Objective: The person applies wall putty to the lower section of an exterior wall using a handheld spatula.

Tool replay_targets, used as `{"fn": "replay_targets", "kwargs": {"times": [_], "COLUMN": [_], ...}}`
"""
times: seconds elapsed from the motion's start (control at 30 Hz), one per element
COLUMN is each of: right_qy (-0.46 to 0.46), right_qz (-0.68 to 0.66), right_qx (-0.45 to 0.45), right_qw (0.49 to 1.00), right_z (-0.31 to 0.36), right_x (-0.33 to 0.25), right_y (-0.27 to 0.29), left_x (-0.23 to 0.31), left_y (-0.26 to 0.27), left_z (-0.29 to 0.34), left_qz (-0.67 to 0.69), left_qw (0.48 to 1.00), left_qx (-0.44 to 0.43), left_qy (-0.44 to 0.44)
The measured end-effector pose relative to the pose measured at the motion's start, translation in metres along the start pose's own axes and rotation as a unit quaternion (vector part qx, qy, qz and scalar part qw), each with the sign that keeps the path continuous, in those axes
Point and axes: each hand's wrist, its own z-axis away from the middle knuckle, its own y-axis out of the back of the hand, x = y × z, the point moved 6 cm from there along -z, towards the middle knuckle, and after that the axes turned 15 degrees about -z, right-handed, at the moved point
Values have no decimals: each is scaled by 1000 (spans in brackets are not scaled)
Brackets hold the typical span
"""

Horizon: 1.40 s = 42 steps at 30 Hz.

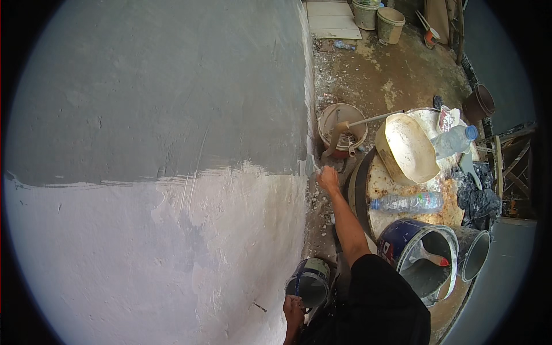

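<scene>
At the wall's right edge, my right hand (328,179) is closed around what looks like a paintbrush (315,167). Only its pale end shows, touching or very close to the wall; the fingers hide the rest. Bare grey plaster (172,86) covers the upper wall, and wet-looking white paint (247,213) covers the lower part, meeting it in a ragged line. Low down, my left hand (294,311) grips the handle of a small paint bucket (322,269), which hangs tilted with its mouth facing me. The bucket's inside looks dark grey.
A rusty-topped drum (454,201) to the right carries a cut-open container (422,144), plastic bottles (411,203), a scraper (470,170) and a black bag (482,198). A blue bucket (397,238) holding a brush stands nearer. Beyond my right hand is a pail (328,118) with a roller (339,129).
</scene>
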Motion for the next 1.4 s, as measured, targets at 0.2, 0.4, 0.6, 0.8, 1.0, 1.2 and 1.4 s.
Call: {"fn": "replay_targets", "kwargs": {"times": [0.2, 0.4, 0.6, 0.8, 1.0, 1.2, 1.4], "right_qy": [-27, 41, -13, -21, 55, 45, 65], "right_qz": [14, -4, 4, 39, -25, -17, -49], "right_qx": [-43, -41, 30, 37, 12, 84, 57], "right_qw": [999, 998, 999, 998, 998, 995, 995], "right_z": [8, 40, 18, -23, -19, -19, -7], "right_x": [-40, -74, -46, -24, -21, -24, -42], "right_y": [-13, 24, 30, -12, 2, 4, 6], "left_x": [-15, -7, -9, -16, -27, -46, -38], "left_y": [11, 19, 20, 21, 28, 34, 42], "left_z": [5, 11, 11, 11, 12, 3, 7], "left_qz": [-17, 21, 17, -33, -19, -38, -27], "left_qw": [1000, 1000, 1000, 999, 999, 999, 1000], "left_qx": [12, 3, -26, -5, 6, -6, 15], "left_qy": [8, 5, 3, 14, 30, 11, 4]}}
